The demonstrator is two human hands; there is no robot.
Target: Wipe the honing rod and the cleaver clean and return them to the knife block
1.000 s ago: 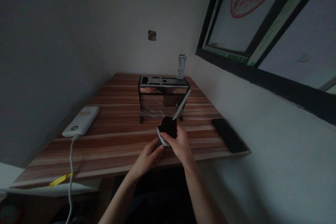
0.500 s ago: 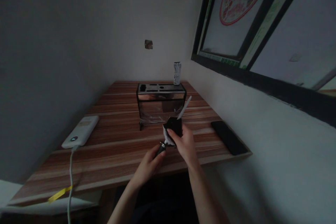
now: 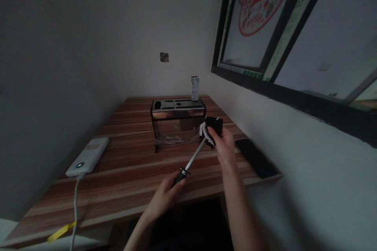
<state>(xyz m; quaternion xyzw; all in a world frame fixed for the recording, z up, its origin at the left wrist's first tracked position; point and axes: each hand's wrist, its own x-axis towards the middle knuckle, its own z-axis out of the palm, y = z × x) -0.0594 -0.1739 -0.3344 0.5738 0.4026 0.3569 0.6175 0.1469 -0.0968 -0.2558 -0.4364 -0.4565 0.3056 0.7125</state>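
My left hand (image 3: 165,196) is closed around the dark handle of a thin metal rod (image 3: 194,157), which slants up and to the right over the wooden table (image 3: 126,172). My right hand (image 3: 225,147) is closed on a black and white cloth (image 3: 210,128) wrapped round the rod's far end. Just behind the cloth stands a clear block holder with a slotted black top (image 3: 176,123).
A white power bank (image 3: 88,156) with a cable lies at the left of the table, with a yellow tag (image 3: 60,232) near the front edge. A black phone (image 3: 255,157) lies at the right edge. A small can (image 3: 194,88) stands by the back wall. A framed window fills the right wall.
My right hand has slid the cloth along the rod from near the handle up to its far end. The shaft now shows bare. The camera has tilted a little.
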